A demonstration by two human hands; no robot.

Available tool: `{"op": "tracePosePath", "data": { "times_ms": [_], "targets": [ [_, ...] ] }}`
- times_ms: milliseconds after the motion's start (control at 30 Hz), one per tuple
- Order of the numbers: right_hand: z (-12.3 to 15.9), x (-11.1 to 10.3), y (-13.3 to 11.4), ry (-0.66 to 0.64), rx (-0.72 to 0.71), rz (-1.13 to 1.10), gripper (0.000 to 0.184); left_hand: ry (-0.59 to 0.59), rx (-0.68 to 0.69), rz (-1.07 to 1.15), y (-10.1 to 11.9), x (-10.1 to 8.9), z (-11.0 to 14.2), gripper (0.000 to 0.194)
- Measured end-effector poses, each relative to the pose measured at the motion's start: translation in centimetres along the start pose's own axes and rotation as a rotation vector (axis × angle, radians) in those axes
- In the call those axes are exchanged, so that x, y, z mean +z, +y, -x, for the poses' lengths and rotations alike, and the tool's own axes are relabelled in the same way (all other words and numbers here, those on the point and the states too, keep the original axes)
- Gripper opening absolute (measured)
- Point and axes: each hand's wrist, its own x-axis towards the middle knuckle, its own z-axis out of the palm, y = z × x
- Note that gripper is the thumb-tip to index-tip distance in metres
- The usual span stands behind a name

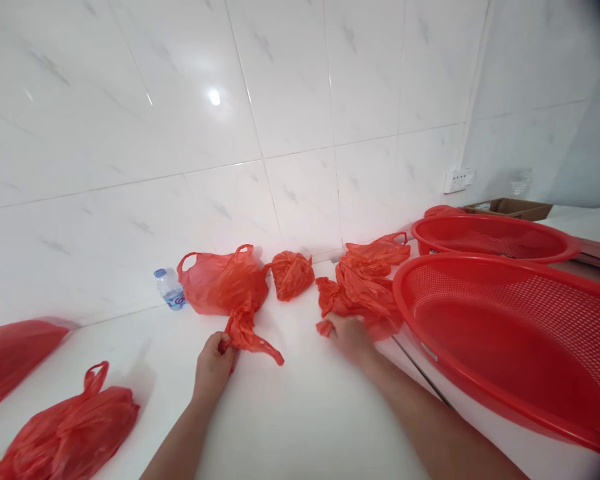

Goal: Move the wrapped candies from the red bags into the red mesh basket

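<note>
My left hand is closed on the twisted bottom end of a red plastic bag that lies on the white counter with its two handles toward the wall. My right hand is closed on the edge of a crumpled pile of red bags. Between the two lies a small balled-up red bag, touched by neither hand.
A large red perforated basket sits at the right, a second red basket behind it, then a cardboard box. A small water bottle stands by the tiled wall. More red bags lie at the lower left and left edge.
</note>
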Motion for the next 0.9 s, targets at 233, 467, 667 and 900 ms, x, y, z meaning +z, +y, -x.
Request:
{"op": "tracePosePath", "data": {
  "times_ms": [233,467,667,900],
  "targets": [
    [4.8,5.2,-7.5,-0.203,-0.634,0.171,0.010,0.102,0.226,0.206,8.9,0.2,-0.5,0.014],
    [6.6,6.8,-8.9,-0.180,-0.832,0.187,0.016,-0.050,0.364,0.200,22.0,3.2,-9.3,0.046],
    [4.8,4.8,-7.1,0.046,-0.670,-0.005,0.014,-0.343,0.422,0.077,19.8,2.3,-4.1,0.034],
    [3.7,2.1,-7.2,0.078,-0.190,-0.564,0.025,-0.198,0.330,0.274,7.1,1.6,4.0,0.045]
  ]
}}
